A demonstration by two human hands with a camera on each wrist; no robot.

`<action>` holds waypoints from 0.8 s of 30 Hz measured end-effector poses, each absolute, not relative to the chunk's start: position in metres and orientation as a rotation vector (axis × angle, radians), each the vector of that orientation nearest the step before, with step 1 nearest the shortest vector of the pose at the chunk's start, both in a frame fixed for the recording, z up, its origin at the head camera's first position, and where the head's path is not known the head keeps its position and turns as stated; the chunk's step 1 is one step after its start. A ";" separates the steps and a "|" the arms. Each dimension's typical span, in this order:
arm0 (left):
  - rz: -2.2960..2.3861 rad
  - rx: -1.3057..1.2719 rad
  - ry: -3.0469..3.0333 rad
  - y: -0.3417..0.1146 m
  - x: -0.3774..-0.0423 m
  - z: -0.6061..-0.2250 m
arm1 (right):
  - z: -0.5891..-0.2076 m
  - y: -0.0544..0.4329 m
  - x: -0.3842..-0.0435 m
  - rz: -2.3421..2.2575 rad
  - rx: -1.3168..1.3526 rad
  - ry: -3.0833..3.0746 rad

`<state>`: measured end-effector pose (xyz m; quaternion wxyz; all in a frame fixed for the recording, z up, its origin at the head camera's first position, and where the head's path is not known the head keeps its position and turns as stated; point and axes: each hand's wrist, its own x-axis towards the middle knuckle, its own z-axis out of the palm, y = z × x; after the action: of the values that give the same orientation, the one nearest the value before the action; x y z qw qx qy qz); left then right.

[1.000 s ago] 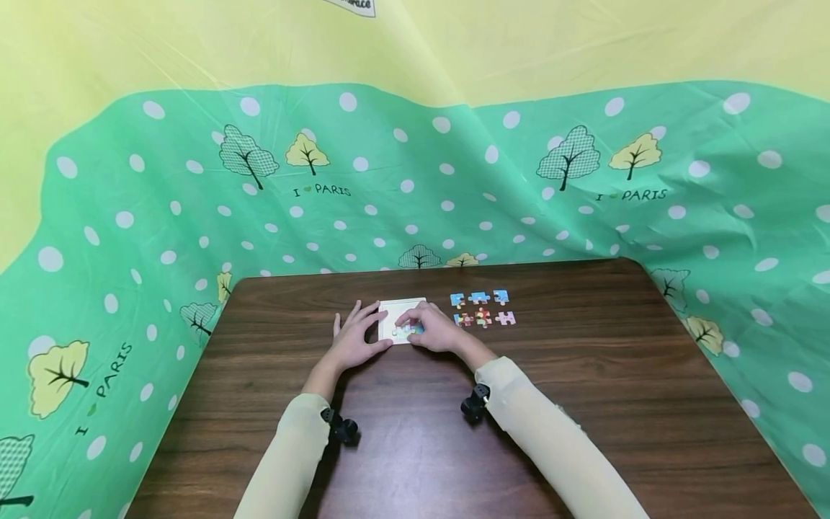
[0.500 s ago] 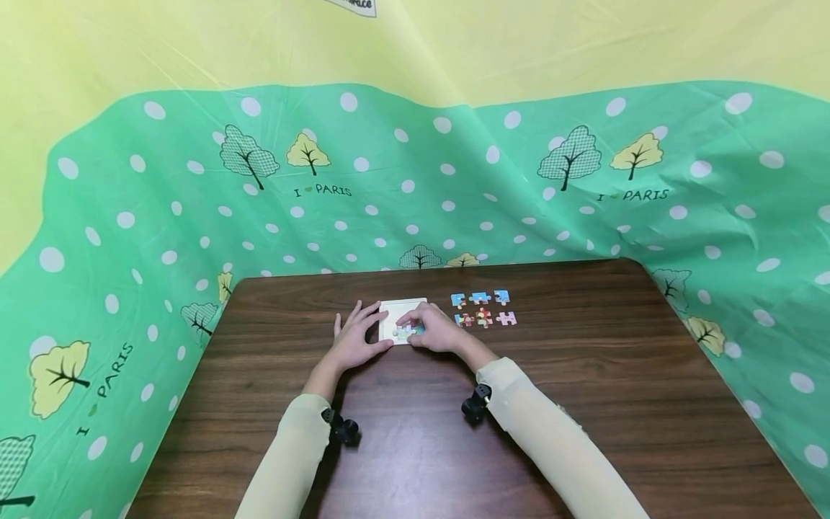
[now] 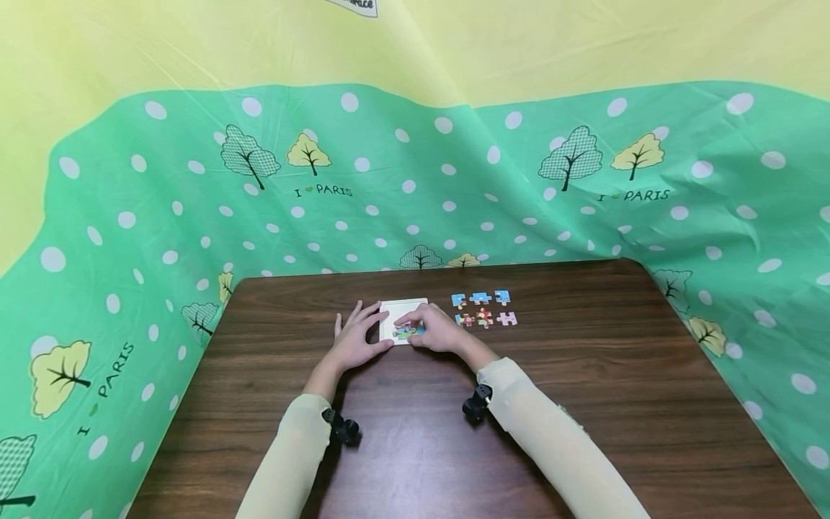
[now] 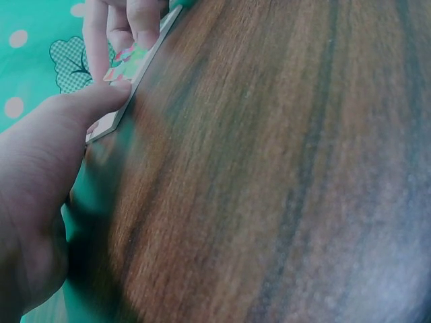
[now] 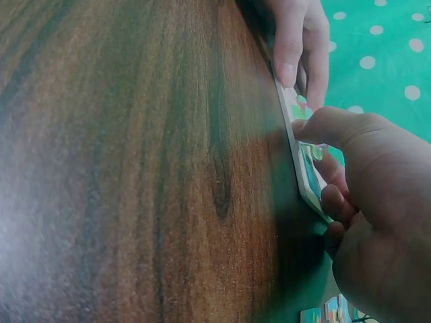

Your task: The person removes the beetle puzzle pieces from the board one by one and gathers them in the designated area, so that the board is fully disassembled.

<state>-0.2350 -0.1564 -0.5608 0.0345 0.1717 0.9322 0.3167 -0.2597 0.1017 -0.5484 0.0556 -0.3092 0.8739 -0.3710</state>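
A small white puzzle tray [image 3: 393,307] lies on the table, with colourful jigsaw pieces [image 3: 403,333] along its near side. My left hand [image 3: 355,340] rests at the tray's left side, fingers spread and fairly straight. In the left wrist view, its thumb [image 4: 111,97] lies on the tray's near edge. My right hand [image 3: 437,329] reaches over the tray from the right. Its thumb and bent fingers pinch a jigsaw piece [image 5: 311,156] at the near right part of the tray. The fingers partly cover that piece and its neighbours.
Several loose jigsaw pieces [image 3: 480,298] lie in two rows on the dark wooden table [image 3: 415,425], right of the tray. A green and yellow printed cloth [image 3: 389,173] hangs behind the table and along its sides.
Both hands keep nearly the same place. The jigsaw pieces under the right fingers looked pale with glare earlier; their green and red colours now show more strongly.
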 end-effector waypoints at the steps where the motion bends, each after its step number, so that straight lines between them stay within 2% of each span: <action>1: 0.984 0.524 2.861 -0.157 -0.236 -0.562 | -0.546 0.101 -0.259 -1.118 -0.932 2.649; 6: 0.994 0.527 2.863 -0.158 -0.238 -0.567 | -0.543 0.101 -0.259 -1.079 -0.913 2.659; 11: 0.999 0.521 2.865 -0.158 -0.239 -0.568 | -0.560 0.102 -0.266 -1.064 -0.990 2.711; 24: 0.982 0.502 2.860 -0.157 -0.238 -0.566 | -0.520 0.099 -0.253 -1.070 -0.867 2.653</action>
<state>-0.2381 -0.1569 -0.5663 0.0380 0.1636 0.9324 0.3201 -0.2533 0.0989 -0.5196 0.0760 -0.2893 0.8849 -0.3569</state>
